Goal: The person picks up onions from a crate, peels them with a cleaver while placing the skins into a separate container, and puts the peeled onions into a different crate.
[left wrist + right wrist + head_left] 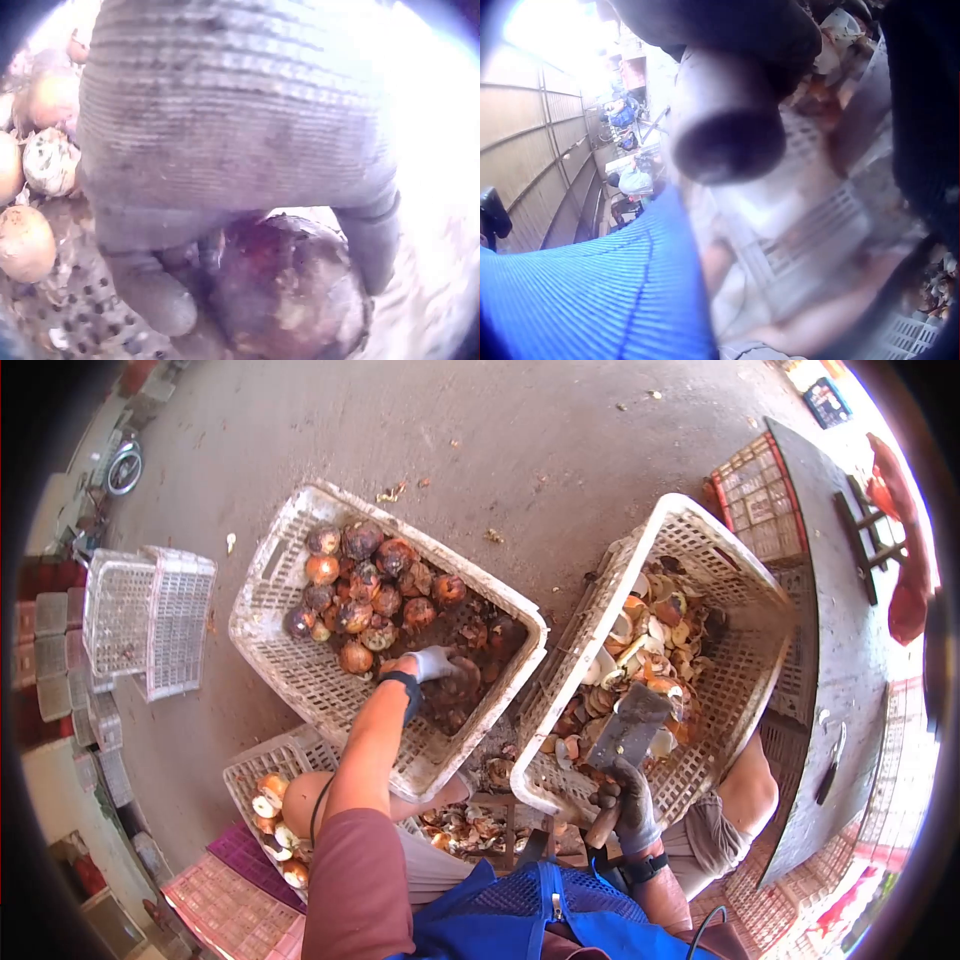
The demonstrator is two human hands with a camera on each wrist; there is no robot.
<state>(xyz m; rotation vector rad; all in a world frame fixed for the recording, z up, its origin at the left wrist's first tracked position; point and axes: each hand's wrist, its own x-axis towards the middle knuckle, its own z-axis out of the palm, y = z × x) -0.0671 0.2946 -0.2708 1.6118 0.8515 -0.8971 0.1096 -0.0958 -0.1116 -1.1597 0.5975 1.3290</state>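
Observation:
My gloved left hand (432, 662) reaches into a dirty white plastic crate (265, 625) and grips an onion. Seen from the left wrist, the fingers and thumb curl round this dark, purplish-brown onion (292, 292). More brown-skinned onions (355, 585) are heaped at the far left part of that crate. In a dark, dirty glove, my right hand (636, 805) holds a cleaver (632, 725) by its handle. The broad grey blade is over a second crate (755, 650), above onion peels and trimmings (655, 625). From the right wrist, the round handle end (727, 142) juts out below the hand.
Trimmed onions (275, 810) lie in a smaller crate at the lower left, by the knee. Empty white crates (150, 620) stand farther left. On the right is a dark board (815, 660) with a knife (832, 765) on it. Scraps (470, 825) lie between the legs.

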